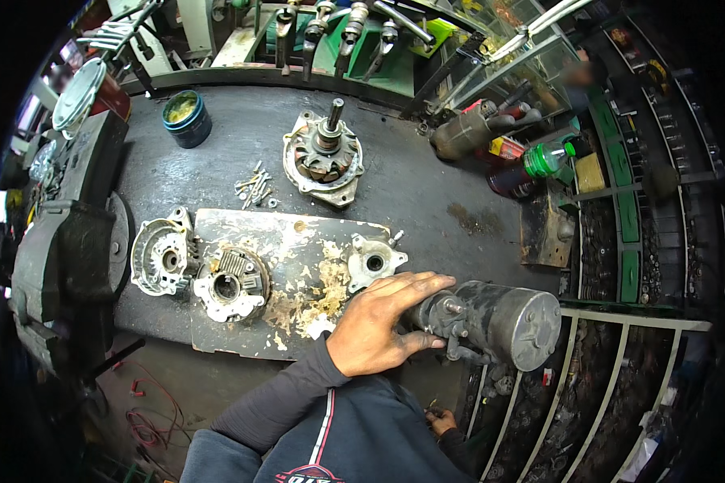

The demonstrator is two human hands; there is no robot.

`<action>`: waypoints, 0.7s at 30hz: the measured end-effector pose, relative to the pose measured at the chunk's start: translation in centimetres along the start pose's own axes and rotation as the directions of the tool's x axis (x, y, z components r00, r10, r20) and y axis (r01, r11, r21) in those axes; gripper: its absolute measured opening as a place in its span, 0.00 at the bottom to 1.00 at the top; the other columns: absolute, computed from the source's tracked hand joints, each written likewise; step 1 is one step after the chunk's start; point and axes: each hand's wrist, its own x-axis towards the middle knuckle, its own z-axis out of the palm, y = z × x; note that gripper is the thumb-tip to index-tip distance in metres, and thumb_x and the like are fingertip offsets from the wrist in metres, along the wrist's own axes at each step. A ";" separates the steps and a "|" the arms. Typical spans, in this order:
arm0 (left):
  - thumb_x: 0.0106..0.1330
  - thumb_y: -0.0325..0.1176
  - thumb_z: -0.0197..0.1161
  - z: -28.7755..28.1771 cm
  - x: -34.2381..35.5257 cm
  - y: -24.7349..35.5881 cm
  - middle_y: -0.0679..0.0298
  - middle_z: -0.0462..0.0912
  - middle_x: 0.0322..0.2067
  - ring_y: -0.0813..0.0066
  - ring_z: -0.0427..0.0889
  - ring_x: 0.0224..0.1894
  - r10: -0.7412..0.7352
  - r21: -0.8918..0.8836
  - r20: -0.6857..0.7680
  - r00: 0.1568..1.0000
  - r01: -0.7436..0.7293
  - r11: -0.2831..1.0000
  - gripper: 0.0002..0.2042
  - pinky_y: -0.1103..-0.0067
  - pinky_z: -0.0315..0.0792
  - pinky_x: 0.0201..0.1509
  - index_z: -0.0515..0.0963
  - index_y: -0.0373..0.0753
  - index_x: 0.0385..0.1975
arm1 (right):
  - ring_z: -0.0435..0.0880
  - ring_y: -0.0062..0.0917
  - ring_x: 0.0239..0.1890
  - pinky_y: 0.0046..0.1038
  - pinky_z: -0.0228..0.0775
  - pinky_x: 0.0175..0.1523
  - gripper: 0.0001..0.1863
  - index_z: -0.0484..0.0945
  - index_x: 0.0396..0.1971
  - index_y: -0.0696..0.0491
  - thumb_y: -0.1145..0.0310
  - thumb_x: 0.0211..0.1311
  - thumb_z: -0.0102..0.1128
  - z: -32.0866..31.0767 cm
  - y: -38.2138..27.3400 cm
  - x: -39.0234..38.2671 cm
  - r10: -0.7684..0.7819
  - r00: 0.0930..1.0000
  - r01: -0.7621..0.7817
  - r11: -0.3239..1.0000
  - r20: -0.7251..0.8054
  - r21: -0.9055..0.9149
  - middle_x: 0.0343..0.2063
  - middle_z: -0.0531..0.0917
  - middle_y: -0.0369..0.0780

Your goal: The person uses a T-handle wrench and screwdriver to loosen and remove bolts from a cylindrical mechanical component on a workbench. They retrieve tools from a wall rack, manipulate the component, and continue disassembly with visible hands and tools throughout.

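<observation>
My left hand is wrapped over a grimy black cylindrical starter motor at the bench's front right edge. My right hand is low beside my body, fingers curled; what it holds, if anything, is unclear. On a worn, paint-flaked board lie a silver housing, a finned end housing and a small flanged bracket. Behind them stand an alternator rotor assembly with upright shaft and a scattered pile of bolts.
A black bench vise fills the left. A blue grease tub sits at the back left; a green-capped bottle, dark containers and a rusty block at right. Parts racks line the right side; red cable lies below.
</observation>
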 end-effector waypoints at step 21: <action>0.45 0.37 0.85 -2.2 -0.4 0.3 0.52 0.79 0.63 0.53 0.77 0.66 -0.136 0.033 0.009 0.991 0.136 0.990 0.44 0.66 0.71 0.70 0.72 0.41 0.67 | 0.86 0.26 0.35 0.30 0.78 0.42 0.23 0.83 0.49 0.59 0.59 0.63 0.76 -0.2 -5.2 -1.4 0.025 0.998 -0.012 0.981 -0.066 0.195 0.39 0.88 0.40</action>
